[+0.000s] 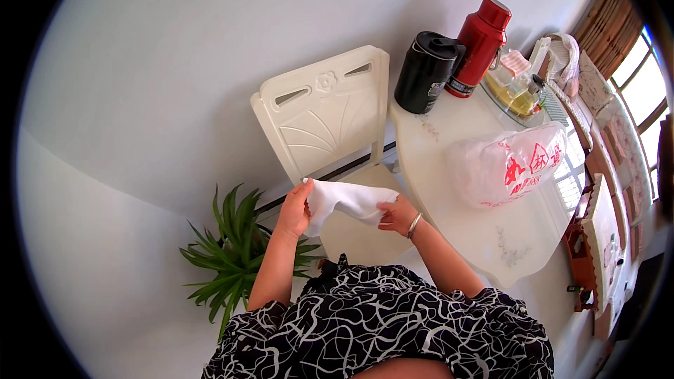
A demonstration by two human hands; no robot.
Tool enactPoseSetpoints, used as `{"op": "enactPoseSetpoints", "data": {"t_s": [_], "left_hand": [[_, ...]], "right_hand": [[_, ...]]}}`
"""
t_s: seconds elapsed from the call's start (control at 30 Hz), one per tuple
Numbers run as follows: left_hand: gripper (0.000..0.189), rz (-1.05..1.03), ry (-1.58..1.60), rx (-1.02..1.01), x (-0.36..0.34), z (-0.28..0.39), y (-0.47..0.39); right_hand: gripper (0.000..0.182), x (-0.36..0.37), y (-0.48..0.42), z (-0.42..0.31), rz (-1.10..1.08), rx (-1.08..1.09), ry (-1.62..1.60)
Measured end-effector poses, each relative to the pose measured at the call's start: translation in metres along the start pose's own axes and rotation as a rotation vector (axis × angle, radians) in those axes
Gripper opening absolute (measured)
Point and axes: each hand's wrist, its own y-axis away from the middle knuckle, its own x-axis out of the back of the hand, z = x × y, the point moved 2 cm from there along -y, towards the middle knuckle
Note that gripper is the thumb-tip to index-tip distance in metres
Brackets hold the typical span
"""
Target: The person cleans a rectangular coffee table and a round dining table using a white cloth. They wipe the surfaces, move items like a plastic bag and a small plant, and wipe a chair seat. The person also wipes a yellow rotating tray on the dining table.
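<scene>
A white cloth (350, 200) hangs stretched between my two hands, above the seat of a cream-coloured chair (324, 131). My left hand (296, 210) grips its left end, with the thumb on top. At the cloth's right end, my right hand (396, 214) holds the edge between thumb and fingers; a silvery bracelet is on that wrist. The chair's carved backrest rises just beyond the cloth, against the wall.
Right of the chair stands a pale table (463, 231) bearing a plastic bag (505, 168) with red print, a black lidded mug (427, 73), a red flask (479, 47) and a glass tray (513, 97). A leafy green plant (237, 258) is at the left.
</scene>
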Motion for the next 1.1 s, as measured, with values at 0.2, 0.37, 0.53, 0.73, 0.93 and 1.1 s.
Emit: {"op": "enactPoseSetpoints", "data": {"t_s": [0.2, 0.37, 0.53, 0.73, 0.93, 1.1], "left_hand": [[0.024, -0.015, -0.268, -0.077, -0.014, 0.007, 0.012], [0.028, -0.071, -0.604, -0.253, -0.015, 0.019, 0.022], [0.027, 0.062, -0.905, -0.276, -0.014, 0.038, 0.029], [0.025, 0.219, -0.919, -0.372, -0.010, 0.049, 0.030], [0.026, 0.124, -0.851, -0.471, -0.013, 0.051, 0.014], [0.024, -0.018, -0.894, -0.424, -0.036, 0.052, 0.001]], "right_hand": [[0.057, 0.026, -0.035, 0.006, 0.019, 0.280, -0.455], [0.055, 0.021, -0.014, -0.030, 0.273, 0.503, -0.330], [0.029, 0.033, 0.004, -0.040, 0.115, 0.471, 0.076], [0.029, 0.014, 0.047, -0.061, -0.031, 0.465, 0.230], [0.027, 0.018, 0.074, -0.063, 0.187, 0.687, 0.631], [0.018, 0.021, 0.120, -0.063, 0.505, 0.852, 0.728]]}}
